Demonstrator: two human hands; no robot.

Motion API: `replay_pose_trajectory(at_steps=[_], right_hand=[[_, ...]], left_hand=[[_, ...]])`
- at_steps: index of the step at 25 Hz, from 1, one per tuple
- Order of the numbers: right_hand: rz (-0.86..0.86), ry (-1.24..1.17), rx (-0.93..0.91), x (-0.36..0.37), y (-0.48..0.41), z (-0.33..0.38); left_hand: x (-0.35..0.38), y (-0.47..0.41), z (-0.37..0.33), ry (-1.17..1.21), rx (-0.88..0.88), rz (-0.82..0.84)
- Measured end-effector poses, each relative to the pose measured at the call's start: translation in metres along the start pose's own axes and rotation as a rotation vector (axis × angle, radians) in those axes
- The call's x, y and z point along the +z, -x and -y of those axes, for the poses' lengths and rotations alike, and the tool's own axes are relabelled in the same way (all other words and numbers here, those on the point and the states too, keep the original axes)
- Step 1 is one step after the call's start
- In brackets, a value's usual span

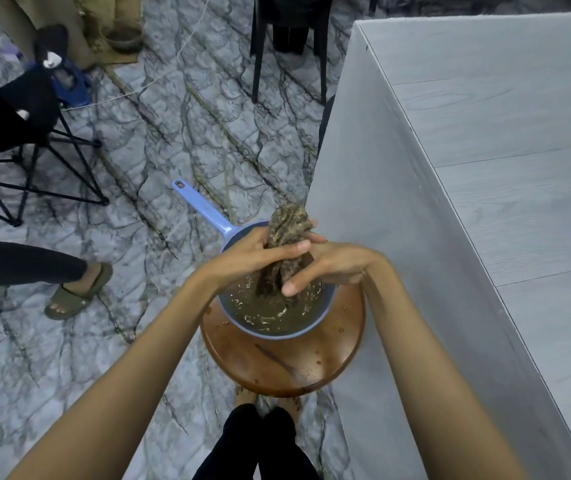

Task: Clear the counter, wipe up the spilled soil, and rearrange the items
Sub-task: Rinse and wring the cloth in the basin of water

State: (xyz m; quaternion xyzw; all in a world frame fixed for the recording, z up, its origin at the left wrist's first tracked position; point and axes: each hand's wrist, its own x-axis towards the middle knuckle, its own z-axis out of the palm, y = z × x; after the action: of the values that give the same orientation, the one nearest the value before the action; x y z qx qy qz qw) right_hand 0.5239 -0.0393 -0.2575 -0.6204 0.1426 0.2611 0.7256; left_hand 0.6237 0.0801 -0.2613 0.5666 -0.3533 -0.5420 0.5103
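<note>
Both hands wring a soil-stained cloth (290,221): the left hand (251,252) curls its fingers round the middle, and the right hand (334,268) clasps the lower twist. Just beneath the fingers, a blue dipper (279,336) of muddy water sits on a round wooden stool (277,370). The grey counter (485,140) stands just right of them.

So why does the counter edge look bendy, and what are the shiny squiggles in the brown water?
Head view: the wide-angle lens bows the counter edge; the squiggles are light glinting off the rippled water in the blue pan; the cloth looks sharp.
</note>
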Motion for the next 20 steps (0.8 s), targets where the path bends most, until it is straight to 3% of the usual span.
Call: replay_pose_trajectory(at_steps=[9, 14, 18, 20], right_hand=[[0.285, -0.149, 0.012, -0.013, -0.021, -0.012], [0.068, -0.269, 0.001, 0.007, -0.029, -0.027], [-0.230, -0.085, 0.067, 0.023, -0.031, -0.026], [-0.374, 0.138, 0.098, 0.030, -0.034, -0.029]], left_hand=[[-0.006, -0.005, -0.009, 0.554, 0.054, 0.107], [0.005, -0.018, 0.002, 0.665, 0.071, -0.033], [0.009, -0.023, 0.008, 0.577, 0.056, -0.414], [0.014, -0.025, 0.010, 0.512, 0.004, -0.546]])
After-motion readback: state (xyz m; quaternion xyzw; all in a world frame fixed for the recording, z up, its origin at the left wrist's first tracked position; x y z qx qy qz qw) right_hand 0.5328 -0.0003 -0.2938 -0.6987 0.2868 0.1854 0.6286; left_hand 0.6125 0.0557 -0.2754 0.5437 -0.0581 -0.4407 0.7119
